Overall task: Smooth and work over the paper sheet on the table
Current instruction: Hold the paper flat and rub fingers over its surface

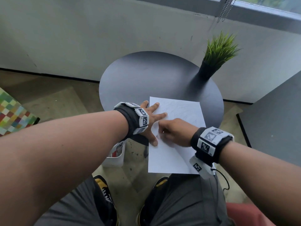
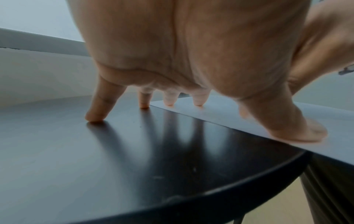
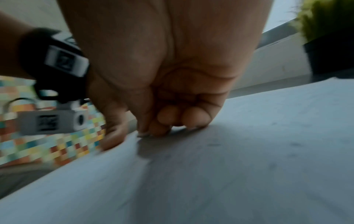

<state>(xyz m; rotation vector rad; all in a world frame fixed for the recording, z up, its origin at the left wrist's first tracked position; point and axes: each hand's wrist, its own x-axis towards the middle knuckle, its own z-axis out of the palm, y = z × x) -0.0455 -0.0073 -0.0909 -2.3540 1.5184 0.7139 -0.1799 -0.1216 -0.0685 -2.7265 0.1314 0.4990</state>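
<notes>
A white paper sheet (image 1: 179,110) with faint pencil lines lies on the round black table (image 1: 146,79), its near part hanging over the table's front edge. My left hand (image 1: 151,118) is spread flat at the sheet's left edge. In the left wrist view its thumb (image 2: 298,130) and two fingers press the paper (image 2: 220,112), while the outer fingers (image 2: 95,115) touch the bare table (image 2: 114,159). My right hand (image 1: 172,131) sits curled on the middle of the sheet, just right of the left thumb. Its bent fingertips (image 3: 172,118) touch the paper (image 3: 249,151), and nothing shows inside them.
A potted green grass plant (image 1: 216,54) stands at the table's back right, also seen in the right wrist view as the plant (image 3: 325,30). A white bin (image 1: 115,154) sits under the table, a chequered coloured block (image 1: 13,115) on the floor at left, a dark panel (image 1: 276,119) at right.
</notes>
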